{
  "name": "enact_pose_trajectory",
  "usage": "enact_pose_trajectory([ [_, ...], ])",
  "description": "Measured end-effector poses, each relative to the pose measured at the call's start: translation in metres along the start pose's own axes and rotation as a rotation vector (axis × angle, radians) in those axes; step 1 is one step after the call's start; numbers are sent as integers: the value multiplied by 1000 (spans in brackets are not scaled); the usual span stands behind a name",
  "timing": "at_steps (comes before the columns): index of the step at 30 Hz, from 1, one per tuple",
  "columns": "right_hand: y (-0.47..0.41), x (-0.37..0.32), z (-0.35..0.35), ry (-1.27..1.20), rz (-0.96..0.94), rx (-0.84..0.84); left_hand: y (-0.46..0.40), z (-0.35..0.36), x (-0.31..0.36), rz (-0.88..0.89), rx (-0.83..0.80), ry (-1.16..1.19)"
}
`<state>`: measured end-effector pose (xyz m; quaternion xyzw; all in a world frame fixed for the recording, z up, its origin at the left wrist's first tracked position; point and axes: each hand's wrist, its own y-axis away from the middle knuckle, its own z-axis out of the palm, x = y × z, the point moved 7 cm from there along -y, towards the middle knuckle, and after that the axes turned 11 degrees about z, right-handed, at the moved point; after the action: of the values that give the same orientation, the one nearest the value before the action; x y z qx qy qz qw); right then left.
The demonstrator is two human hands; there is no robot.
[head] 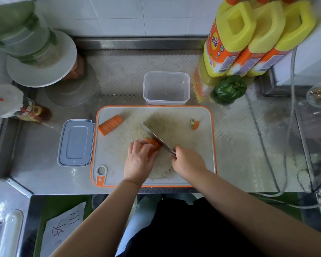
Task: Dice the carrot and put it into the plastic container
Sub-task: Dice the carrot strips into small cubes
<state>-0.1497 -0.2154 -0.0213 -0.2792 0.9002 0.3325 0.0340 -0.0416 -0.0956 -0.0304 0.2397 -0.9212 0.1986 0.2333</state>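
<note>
Carrot strips (153,145) bunched near the middle of the board (119,171), pinned under the curled fingertips of the left hand (139,160), probably to keep the pieces together and the fingers away from the edge. Knife (157,139) laid across the bundle at an angle, tip toward the far left, handle hidden inside the right hand (188,163), clenched around it; blade touching or just above the strips, hard to say which. A cross cut in progress, by the look, to turn strips into dice. Second carrot piece (110,124) parked at the far left of the board, well apart from the blade, likely waiting for its turn. Trimmed end (195,124) pushed to the far right, out of the way as waste. Container (166,89) open and empty, just beyond the far edge of the board, near enough to receive the dice; no carrot inside yet. Lid (76,142) flat on the counter (248,145) just beside the left edge of the board, clear of the work. Green pepper (229,89) and yellow bottles (258,38) at the far right, not involved.
</note>
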Motion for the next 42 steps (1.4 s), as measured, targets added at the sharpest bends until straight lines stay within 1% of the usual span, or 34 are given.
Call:
enact_pose_trajectory([
  [6,0,0,-2,-24,20,1,-4,1,-3,-32,-9,40],
  [11,1,1,0,-20,46,-13,-3,-4,-9,-95,40,43],
  [13,2,-2,1,-17,38,-22,-3,-3,-11,-108,21,76],
  [17,5,-4,0,-13,31,-13,-6,1,-8,-47,-34,110],
  [21,7,-5,-2,-46,46,-7,-5,-4,-8,-10,16,84],
  [24,9,-4,-6,-43,47,10,-4,-6,-3,96,55,36],
  [26,12,-5,-10,-13,26,44,-5,-3,-2,137,39,30],
  [28,17,-9,-13,28,-8,76,-5,1,-4,142,16,33],
  [32,27,-15,-13,55,-46,83,-8,5,-5,146,-6,26],
  [38,29,-22,-11,32,-49,73,-11,5,-8,129,10,37],
  [42,26,-21,-8,46,-4,64,-12,9,-8,140,5,75],
])
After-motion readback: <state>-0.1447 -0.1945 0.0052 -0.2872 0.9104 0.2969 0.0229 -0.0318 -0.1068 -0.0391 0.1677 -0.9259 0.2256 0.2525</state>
